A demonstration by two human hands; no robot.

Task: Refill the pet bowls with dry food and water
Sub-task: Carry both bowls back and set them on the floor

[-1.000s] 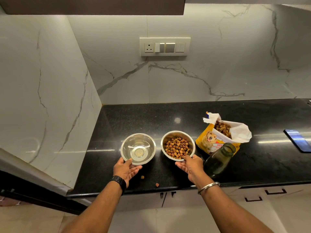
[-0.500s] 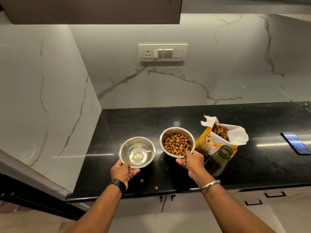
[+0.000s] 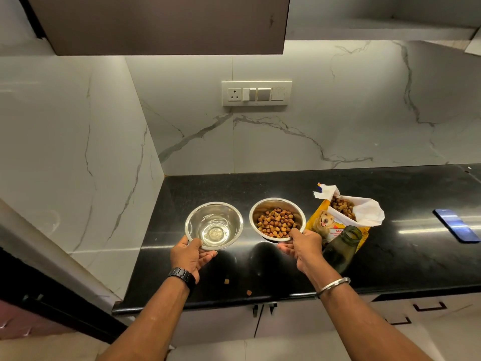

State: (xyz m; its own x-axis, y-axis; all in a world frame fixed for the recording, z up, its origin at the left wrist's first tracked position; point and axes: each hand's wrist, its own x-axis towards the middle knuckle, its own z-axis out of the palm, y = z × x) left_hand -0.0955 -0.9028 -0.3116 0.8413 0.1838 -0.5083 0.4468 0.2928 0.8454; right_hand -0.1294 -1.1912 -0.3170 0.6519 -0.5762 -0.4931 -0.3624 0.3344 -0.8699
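Observation:
Two steel bowls are held just above the black counter (image 3: 390, 261). My left hand (image 3: 191, 254) grips the near rim of the left bowl (image 3: 214, 225), which holds clear water. My right hand (image 3: 303, 246) grips the near rim of the right bowl (image 3: 277, 219), which is filled with brown kibble. An open yellow kibble bag (image 3: 343, 217) lies on the counter to the right of the bowls. In front of the bag stands a dark green glass bottle (image 3: 342, 247) with no cap.
Two loose kibble pieces (image 3: 227, 281) lie near the counter's front edge. A blue phone (image 3: 456, 225) rests at the far right. A marble wall closes the left side, with a switch panel (image 3: 256, 93) on the back wall and a dark cabinet (image 3: 161, 24) overhead.
Both hands have closed on the bowls' rims and raised them off the counter. The view has tilted upward, showing more of the overhead cabinet.

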